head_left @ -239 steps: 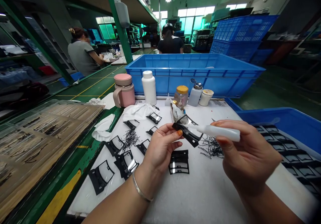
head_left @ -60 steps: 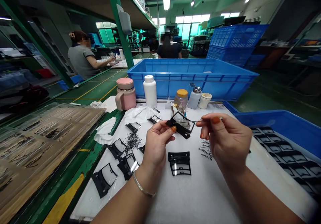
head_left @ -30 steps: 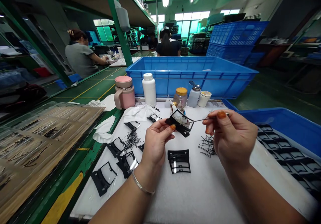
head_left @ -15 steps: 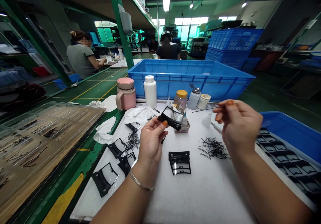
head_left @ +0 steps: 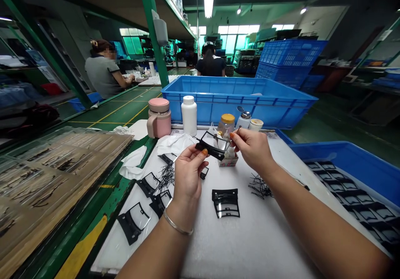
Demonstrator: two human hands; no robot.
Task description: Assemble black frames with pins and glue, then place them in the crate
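My left hand (head_left: 190, 168) pinches a black plastic frame with a clear window (head_left: 212, 145), raised above the white work surface (head_left: 218, 245). Close to the frame's right edge, my right hand (head_left: 254, 148) is closed round a thin rod-like tool (head_left: 239, 128); its tip is too small to make out. Another black frame (head_left: 225, 204) lies flat below my hands. To the left rest several similar frames (head_left: 131, 229) beside a heap of thin black strips (head_left: 166, 177). A second heap of strips (head_left: 261, 186) is partly hidden by my right forearm.
Behind my hands stand a pink mug (head_left: 160, 120), a white bottle (head_left: 189, 116), a yellow-lidded jar (head_left: 227, 123) and a large blue bin (head_left: 218, 91). A blue tray (head_left: 346, 148) at right holds rows of frames. Trays of strips (head_left: 62, 162) lie left. Two people sit farther off.
My right hand has moved left with the thin tool, from the right side over to the frame's edge. My left hand still holds the frame in nearly the same place.
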